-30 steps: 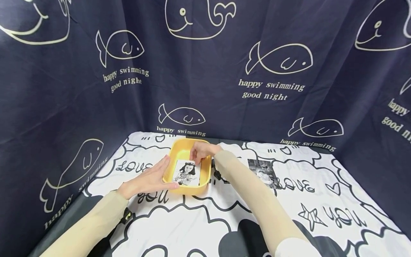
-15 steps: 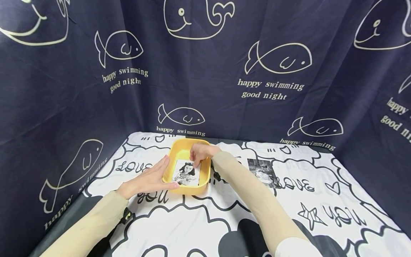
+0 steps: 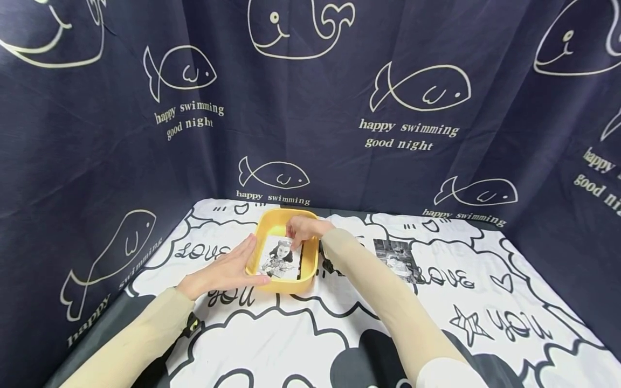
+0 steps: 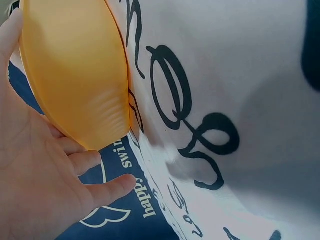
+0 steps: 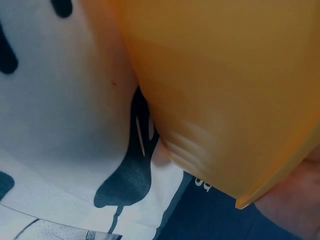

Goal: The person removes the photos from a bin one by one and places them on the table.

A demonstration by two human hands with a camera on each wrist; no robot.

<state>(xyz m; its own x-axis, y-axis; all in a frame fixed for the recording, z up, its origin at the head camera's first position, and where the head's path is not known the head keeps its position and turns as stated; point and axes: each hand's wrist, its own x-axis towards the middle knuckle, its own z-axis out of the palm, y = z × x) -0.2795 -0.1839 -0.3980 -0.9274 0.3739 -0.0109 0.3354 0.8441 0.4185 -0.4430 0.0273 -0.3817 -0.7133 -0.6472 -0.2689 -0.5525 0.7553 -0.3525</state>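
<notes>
A yellow plastic box (image 3: 310, 264) stands on the table, with a black-and-white photo (image 3: 280, 264) of a dark-haired person inside. My left hand (image 3: 232, 268) steadies the box at its near left corner, thumb along the front rim and fairly straight fingers along the left side. In the left wrist view some fingers of the left hand (image 4: 45, 180) stick out past the box wall. My right hand (image 3: 303, 229) reaches into the box with curled fingers and holds the photo at its upper right edge. Part of those fingers is hidden from the head view.
Another black-and-white photo (image 3: 398, 261) lies on the table to the right, partly behind the right forearm. The patterned white tablecloth (image 3: 252, 334) covers the table. A dark blue curtain (image 3: 310, 118) with fish drawings rises behind and at both sides.
The photo in the box has shifted a little up and to the left under my right hand, baring a dark strip along its right side. My left hand and the box stay put.
</notes>
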